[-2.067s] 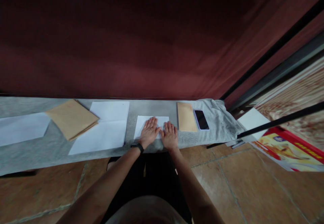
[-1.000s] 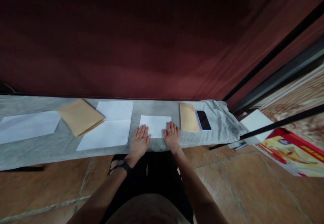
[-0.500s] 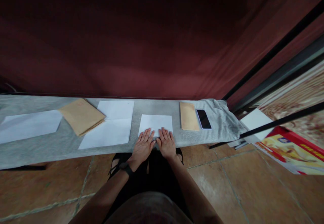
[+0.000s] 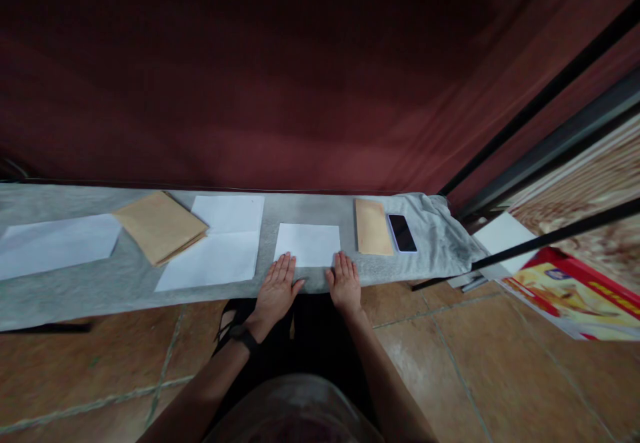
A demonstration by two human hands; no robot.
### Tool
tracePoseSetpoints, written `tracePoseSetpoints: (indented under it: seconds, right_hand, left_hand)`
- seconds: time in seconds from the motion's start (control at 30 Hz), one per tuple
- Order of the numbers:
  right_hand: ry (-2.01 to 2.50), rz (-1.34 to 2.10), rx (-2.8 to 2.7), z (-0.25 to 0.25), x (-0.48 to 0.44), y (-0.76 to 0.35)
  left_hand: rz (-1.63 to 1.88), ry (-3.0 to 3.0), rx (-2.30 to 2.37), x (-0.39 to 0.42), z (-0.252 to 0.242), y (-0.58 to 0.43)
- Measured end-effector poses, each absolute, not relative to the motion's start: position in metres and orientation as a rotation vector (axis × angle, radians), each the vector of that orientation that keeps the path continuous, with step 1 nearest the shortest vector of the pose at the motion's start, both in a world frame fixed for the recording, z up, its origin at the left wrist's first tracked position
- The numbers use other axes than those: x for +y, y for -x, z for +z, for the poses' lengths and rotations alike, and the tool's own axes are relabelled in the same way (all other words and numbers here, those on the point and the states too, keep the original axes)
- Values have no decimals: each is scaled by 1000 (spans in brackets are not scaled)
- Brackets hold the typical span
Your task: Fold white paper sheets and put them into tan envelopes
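A small white sheet of paper (image 4: 309,243), perhaps folded, lies flat in front of me on the cloth-covered table. My left hand (image 4: 278,288) rests at its near left corner, fingers stretched out and thumb spread. At the near right corner lies my right hand (image 4: 345,283), also flat with its fingers extended. Neither hand grips anything. Just right of the paper is a brown envelope (image 4: 373,227), with a dark-screened phone (image 4: 402,233) beside it.
On the left, larger white sheets (image 4: 225,256) lie partly under a stack of brown envelopes (image 4: 160,226). Another white paper (image 4: 57,243) is farther left. Grey cloth (image 4: 190,299) covers the narrow table. A red and yellow box (image 4: 575,289) stands beyond its right end.
My hands have slid apart along the near edge of the paper, the left one slightly left and the right one to the right. The paper stays in place.
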State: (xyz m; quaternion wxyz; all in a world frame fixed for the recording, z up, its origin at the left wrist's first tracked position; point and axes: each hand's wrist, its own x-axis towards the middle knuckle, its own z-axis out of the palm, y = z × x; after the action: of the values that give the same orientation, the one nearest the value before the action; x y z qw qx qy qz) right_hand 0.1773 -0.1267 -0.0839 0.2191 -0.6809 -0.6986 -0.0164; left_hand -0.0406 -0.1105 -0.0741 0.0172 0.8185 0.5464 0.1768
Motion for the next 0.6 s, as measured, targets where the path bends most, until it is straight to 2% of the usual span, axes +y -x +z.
tracePoseSetpoints:
  seconds: [0.33,0.6]
  right_hand:
    - [2097,198,-1638,-48,-92,-185]
    - [2199,430,-1447,-42,-66,-186]
  left_hand:
    - [589,-2518,1692,-111,-73,39]
    - [561,-2537,1697,-110,-73,39]
